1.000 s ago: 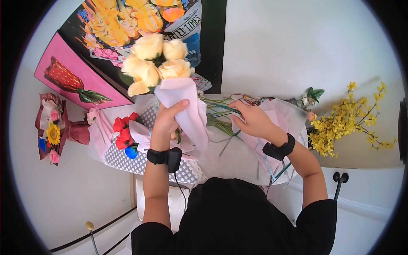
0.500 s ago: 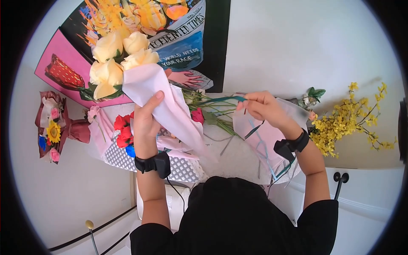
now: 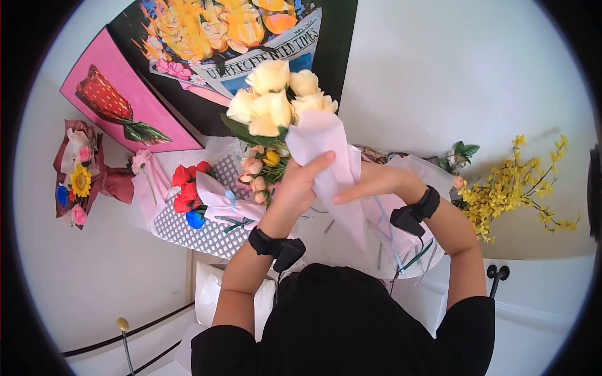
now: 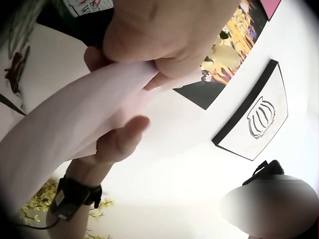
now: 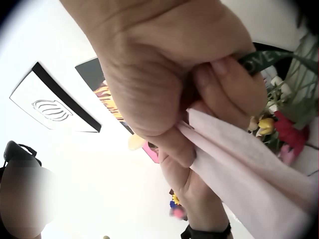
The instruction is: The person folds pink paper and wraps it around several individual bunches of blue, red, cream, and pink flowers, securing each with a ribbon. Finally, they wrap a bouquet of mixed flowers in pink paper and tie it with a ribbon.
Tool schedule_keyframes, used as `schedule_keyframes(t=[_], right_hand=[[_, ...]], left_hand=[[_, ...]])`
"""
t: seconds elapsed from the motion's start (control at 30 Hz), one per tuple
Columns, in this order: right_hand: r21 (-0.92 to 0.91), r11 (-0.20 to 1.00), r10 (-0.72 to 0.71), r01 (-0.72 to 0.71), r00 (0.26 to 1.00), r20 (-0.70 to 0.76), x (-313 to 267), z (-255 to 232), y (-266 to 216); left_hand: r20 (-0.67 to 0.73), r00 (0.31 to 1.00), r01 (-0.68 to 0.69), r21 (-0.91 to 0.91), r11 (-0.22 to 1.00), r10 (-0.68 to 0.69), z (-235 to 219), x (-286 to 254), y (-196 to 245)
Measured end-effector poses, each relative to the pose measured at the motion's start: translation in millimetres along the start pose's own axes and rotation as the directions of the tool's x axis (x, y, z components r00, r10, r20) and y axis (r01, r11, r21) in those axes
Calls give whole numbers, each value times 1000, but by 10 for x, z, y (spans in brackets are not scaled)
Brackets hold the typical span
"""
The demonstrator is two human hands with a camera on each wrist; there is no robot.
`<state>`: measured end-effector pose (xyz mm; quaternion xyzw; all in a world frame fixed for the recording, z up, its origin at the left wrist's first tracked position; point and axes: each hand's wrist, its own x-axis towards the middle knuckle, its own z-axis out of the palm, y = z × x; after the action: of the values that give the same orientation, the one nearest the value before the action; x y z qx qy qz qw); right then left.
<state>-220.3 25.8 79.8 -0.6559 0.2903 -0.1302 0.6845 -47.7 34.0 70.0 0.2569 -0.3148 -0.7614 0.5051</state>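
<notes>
A bouquet of cream roses [image 3: 271,113] stands tilted in pale pink wrapping paper [image 3: 318,135]. My left hand [image 3: 300,187] grips the wrapped stems, its thumb lying over the paper's front. On the other side of the wrap, my right hand [image 3: 382,180] touches the paper, its thumb in front and its other fingers hidden behind in the head view. The right wrist view has those fingers curled round a dark green ribbon [image 5: 271,59] with pale lettering, right beside the paper's edge. From the left wrist view, the paper [image 4: 75,109] runs down from my left hand [image 4: 169,35].
Red roses [image 3: 187,188] and a blue rose [image 3: 195,219] lie at the table's left, with peach blooms [image 3: 253,166] nearer the bouquet. Yellow branches [image 3: 501,194] stand at the right. Paintings lean behind, including a pink one [image 3: 166,119]. A sunflower bouquet [image 3: 80,180] hangs left.
The bouquet swung left, then came back right with my left hand. My right hand drew the ribbon rightward, then moved in against the wrap. The head view has shifted slightly.
</notes>
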Motion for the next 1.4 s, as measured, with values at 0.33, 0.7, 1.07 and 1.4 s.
schedule_keyframes(t=[0.33, 0.7, 1.07, 1.4], right_hand=[[74, 881, 472, -468, 879, -65, -132, -69, 592], [214, 745, 658, -631, 747, -88, -6, -158, 1799], [-461, 704, 430, -541, 841, -329, -28, -164, 1768], [-816, 565, -180, -126, 946, -271, -515, -30, 1234]], left_hand=[[38, 838, 375, 684, 626, -544, -1029, -187, -848], [243, 922, -210, 968, 138, -301, -1199, -104, -1210], [634, 742, -614, 773, 161, -216, -762, 155, -1253], [446, 849, -311, 854, 416, -281, -997, 383, -1317]])
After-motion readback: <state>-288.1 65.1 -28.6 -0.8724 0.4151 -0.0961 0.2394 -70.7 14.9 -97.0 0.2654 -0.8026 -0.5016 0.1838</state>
